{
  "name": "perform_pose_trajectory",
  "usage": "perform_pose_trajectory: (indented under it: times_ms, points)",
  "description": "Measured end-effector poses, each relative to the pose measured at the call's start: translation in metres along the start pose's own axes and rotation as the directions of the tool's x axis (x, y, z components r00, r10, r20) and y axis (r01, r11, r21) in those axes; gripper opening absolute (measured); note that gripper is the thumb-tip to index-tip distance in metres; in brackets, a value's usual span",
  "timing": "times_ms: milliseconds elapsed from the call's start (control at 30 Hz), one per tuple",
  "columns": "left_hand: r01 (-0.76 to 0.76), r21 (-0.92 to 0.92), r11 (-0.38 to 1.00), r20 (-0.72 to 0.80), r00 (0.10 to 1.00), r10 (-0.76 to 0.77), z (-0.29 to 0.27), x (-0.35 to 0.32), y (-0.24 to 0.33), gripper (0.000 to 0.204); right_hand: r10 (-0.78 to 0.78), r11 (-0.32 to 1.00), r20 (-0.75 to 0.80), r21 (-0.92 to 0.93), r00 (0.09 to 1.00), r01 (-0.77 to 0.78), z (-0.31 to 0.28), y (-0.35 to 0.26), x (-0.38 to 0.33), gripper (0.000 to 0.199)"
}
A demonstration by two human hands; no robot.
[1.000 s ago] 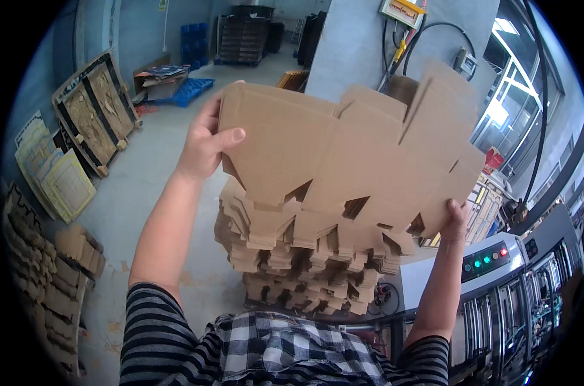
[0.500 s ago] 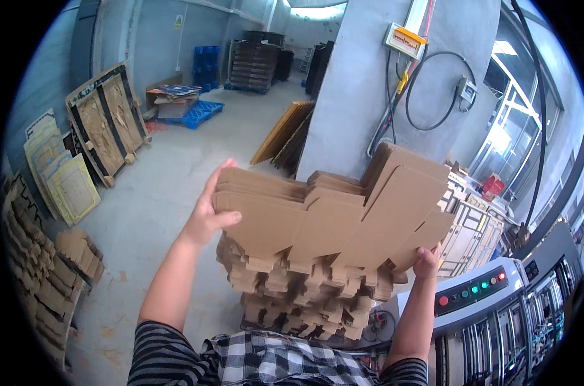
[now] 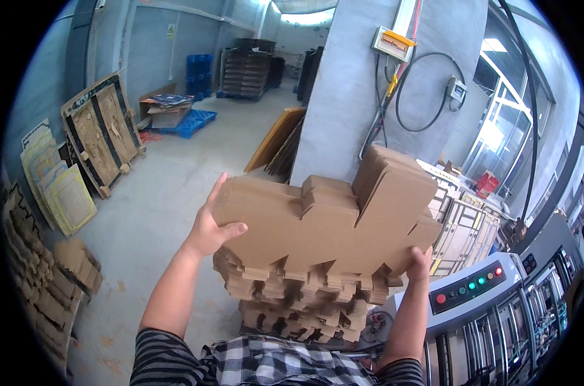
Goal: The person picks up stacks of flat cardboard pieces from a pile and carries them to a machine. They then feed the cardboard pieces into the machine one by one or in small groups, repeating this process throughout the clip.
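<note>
Cardboard blanks (image 3: 324, 238): matt brown, smooth faces. Stack (image 3: 298, 305) below: also matt cardboard, rough layered edges. Machine bars (image 3: 470, 347): shiny metal; machine housing (image 3: 513, 273): smooth grey. Pallet (image 3: 192, 122): blue plastic. Pillar (image 3: 343, 96): matt, faintly mottled. Floor (image 3: 195, 193): smooth, slight sheen. Checked garment (image 3: 273, 367): matt cloth.

Near: brown cardboard blanks (image 3: 324, 235), black-and-white checked garment (image 3: 273, 370), black-grey striped sleeves (image 3: 166, 360). Far left: blue pallet (image 3: 193, 122). Right: green lamps (image 3: 472, 285).

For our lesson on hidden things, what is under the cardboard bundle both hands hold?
Under the cardboard bundle, layered edges of a cardboard stack show; the bundle covers the stack's top, so contact cannot be judged.
</note>
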State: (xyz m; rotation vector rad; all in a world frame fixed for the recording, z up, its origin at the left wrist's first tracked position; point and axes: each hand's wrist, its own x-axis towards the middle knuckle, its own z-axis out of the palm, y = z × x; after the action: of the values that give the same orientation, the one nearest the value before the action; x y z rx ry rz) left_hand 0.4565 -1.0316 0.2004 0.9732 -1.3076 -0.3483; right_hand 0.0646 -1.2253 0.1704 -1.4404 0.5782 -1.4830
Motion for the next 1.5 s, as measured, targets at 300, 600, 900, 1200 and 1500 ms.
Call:
perform_pose_trajectory:
  times_ms: [300,600,900,1200,1500]
  points:
    - [-0.158,0.000,0.987,-0.065,0.985,0.158,0.002,0.011,0.007,0.087,-0.137,0.990,0.042,-0.031,0.990,0.139,0.012,-0.013,0.007,0.072]
    - [-0.081,-0.117,0.990,0.005,0.997,0.083,-0.011,0.015,0.006,0.084,0.097,0.994,0.094,0.040,0.991,-0.101,0.004,0.001,0.002,0.078]
    - [0.002,0.203,0.979,0.158,0.987,-0.035,-0.020,0.016,0.023,0.079,0.001,1.000,0.081,0.030,0.997,-0.003,0.023,-0.004,0.000,0.073]
    - [-0.385,0.744,0.546,0.415,0.907,0.073,0.027,0.053,0.102,0.087,0.019,0.998,0.102,0.049,0.995,-0.024,0.017,-0.002,0.002,0.074]
    - [-0.250,0.873,0.419,0.430,0.801,-0.417,0.070,0.069,0.088,0.092,0.110,0.994,0.090,0.001,0.990,-0.110,0.013,0.009,0.001,0.060]
